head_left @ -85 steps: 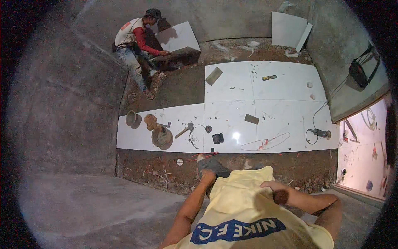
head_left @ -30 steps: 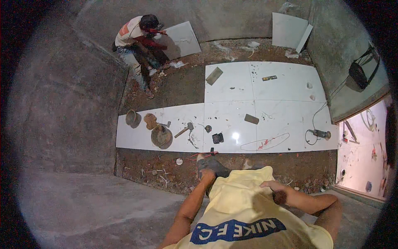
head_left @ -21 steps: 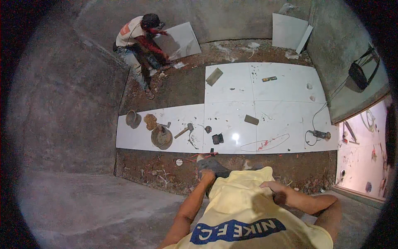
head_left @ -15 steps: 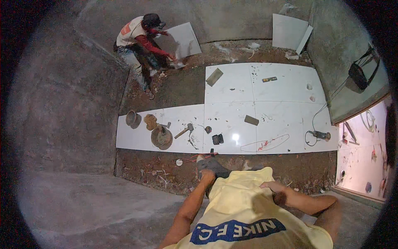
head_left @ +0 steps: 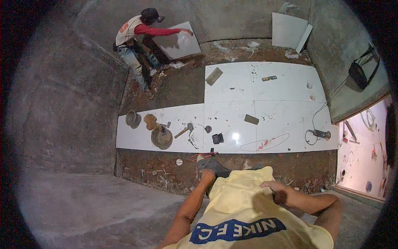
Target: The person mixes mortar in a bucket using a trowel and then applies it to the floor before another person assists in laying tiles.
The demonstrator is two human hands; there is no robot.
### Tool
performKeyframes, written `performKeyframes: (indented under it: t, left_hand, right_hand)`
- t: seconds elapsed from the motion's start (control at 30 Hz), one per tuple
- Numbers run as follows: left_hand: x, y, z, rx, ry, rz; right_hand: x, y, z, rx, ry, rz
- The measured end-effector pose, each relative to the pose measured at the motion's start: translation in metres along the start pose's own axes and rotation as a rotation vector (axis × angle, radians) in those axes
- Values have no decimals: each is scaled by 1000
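Note:
My left hand (head_left: pixel 206 176) reaches forward over the brown earth strip and touches a dark grey lump (head_left: pixel 212 164) at the near edge of the white tiles (head_left: pixel 269 103); its fingers are hidden. My right hand (head_left: pixel 270 186) rests flat on my yellow shirt (head_left: pixel 244 207), holding nothing, with a dark band at the wrist. A thin red string (head_left: pixel 199 156) runs along the tile edge just ahead of my left hand.
A co-worker (head_left: pixel 134 37) at the back left holds a large white tile (head_left: pixel 179 41) tilted against the wall. On the laid tiles lie two round pans (head_left: pixel 161 137), a hammer (head_left: pixel 184 130), small blocks and an angle grinder (head_left: pixel 319 133) with its cable. Spare tiles (head_left: pixel 288 31) lean at the back.
The co-worker has risen from a crouch and lifted the big tile up on edge, reaching an arm across it. My own hands have barely moved.

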State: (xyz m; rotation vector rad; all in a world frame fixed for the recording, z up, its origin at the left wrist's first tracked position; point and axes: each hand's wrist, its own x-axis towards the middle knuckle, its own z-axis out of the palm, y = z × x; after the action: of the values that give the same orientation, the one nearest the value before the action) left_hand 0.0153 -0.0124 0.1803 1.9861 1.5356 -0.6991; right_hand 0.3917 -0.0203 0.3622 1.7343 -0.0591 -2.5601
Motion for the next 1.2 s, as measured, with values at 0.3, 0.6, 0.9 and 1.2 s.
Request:
performKeyframes:
  t: [0.3,0.6,0.9,1.2]
  left_hand:
    - [2,1,8,160,-29,-141]
    - [10,-6,11,106,-42,25]
    - [27,-13,41,24,11,-136]
    - [20,-21,46,-18,197,30]
  right_hand:
    - [-3,3,7,0,-67,-53]
    - [-1,3,6,-15,-82,-93]
    - [2,4,8,-61,-134,-176]
    - [0,12,1,-182,-203,-392]
